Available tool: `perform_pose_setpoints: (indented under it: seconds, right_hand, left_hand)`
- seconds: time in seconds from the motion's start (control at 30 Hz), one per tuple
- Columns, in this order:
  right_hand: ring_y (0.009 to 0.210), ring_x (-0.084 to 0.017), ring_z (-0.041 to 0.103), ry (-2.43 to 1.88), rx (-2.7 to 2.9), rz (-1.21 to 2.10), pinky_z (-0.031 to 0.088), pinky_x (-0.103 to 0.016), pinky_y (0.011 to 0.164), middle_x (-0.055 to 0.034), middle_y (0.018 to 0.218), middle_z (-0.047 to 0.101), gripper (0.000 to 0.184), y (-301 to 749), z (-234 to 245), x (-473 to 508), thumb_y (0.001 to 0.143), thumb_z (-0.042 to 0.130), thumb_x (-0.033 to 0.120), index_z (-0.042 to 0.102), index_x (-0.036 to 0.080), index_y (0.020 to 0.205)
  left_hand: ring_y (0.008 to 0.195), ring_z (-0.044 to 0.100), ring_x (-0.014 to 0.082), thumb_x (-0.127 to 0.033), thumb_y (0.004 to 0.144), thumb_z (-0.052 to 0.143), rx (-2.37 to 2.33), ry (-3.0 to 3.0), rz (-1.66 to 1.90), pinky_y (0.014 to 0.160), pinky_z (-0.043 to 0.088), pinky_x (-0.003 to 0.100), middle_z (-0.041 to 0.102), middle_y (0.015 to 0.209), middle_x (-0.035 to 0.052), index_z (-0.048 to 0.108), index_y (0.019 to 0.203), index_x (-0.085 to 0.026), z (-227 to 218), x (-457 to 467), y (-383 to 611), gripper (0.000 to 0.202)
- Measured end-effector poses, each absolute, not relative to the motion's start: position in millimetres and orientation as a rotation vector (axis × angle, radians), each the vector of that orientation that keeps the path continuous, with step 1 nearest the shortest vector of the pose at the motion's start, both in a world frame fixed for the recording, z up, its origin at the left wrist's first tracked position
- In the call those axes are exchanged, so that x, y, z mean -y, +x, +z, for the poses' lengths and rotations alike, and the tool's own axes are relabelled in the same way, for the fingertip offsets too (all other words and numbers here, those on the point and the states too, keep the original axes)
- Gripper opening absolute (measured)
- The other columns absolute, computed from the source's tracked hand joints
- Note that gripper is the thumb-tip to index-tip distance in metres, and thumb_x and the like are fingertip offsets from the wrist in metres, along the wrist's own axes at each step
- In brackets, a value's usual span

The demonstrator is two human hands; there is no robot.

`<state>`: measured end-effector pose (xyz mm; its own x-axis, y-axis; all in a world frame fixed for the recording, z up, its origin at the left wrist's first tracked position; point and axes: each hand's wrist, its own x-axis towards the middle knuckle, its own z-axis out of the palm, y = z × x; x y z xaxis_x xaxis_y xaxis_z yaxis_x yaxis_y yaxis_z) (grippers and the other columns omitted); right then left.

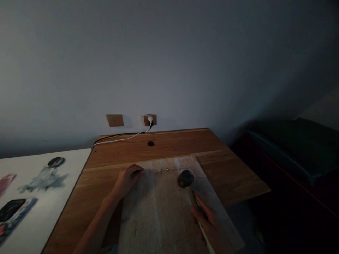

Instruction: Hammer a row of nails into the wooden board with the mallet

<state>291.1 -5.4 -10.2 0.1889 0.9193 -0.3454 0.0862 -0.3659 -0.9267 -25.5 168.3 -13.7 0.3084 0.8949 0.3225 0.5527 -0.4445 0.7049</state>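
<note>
A pale wooden board (159, 208) lies on the brown wooden desk (169, 144), with a row of small nails (166, 169) along its far edge. My left hand (127, 180) rests at the board's far-left corner, fingers curled and pinching at the start of the nail row; what it pinches is too small to see. My right hand (209, 220) grips the wooden handle of a mallet whose dark round head (185, 178) rests on the board just below the nails.
A white table (39, 211) adjoins the desk on the left, carrying a phone (10, 209) and other small items. White and black cables (122, 138) run from a wall socket (149, 120). A cable hole (150, 143) sits in the desk. Dark furniture (296, 148) stands to the right.
</note>
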Motion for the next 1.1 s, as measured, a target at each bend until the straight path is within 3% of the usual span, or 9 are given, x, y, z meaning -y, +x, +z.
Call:
perform_pose_setpoints:
  seconds: [0.4,0.87,1.1]
  right_hand:
    - [0.037,-0.008,0.043,-1.600,1.024,1.350,0.037,-0.020,0.032,0.0045,0.065,0.055,0.079,276,-4,0,0.087,0.063,0.060,0.045,0.020,0.153]
    - [0.037,-0.008,0.040,-1.617,1.043,1.368,0.033,-0.021,0.032,0.0057,0.064,0.051,0.090,267,-1,-3,0.085,0.060,0.065,0.038,0.014,0.155]
    - [0.037,-0.007,0.041,-1.588,1.090,1.391,0.035,-0.020,0.033,0.0055,0.068,0.052,0.082,267,2,-2,0.089,0.057,0.061,0.037,0.019,0.157]
  left_hand:
    - [0.091,0.072,0.0182,-0.017,0.090,0.056,-1.223,2.134,0.975,0.086,0.058,0.033,0.075,0.098,0.0039,0.073,0.095,-0.023,-15,-164,-18,0.019]
    - [0.088,0.071,0.0172,-0.016,0.089,0.055,-1.187,2.124,0.970,0.083,0.057,0.031,0.074,0.095,0.0031,0.071,0.092,-0.023,-14,-165,-17,0.018]
    - [0.092,0.066,0.0206,-0.016,0.089,0.059,-1.164,2.249,0.930,0.086,0.055,0.035,0.071,0.092,0.0040,0.069,0.086,-0.022,-11,-165,-14,0.011]
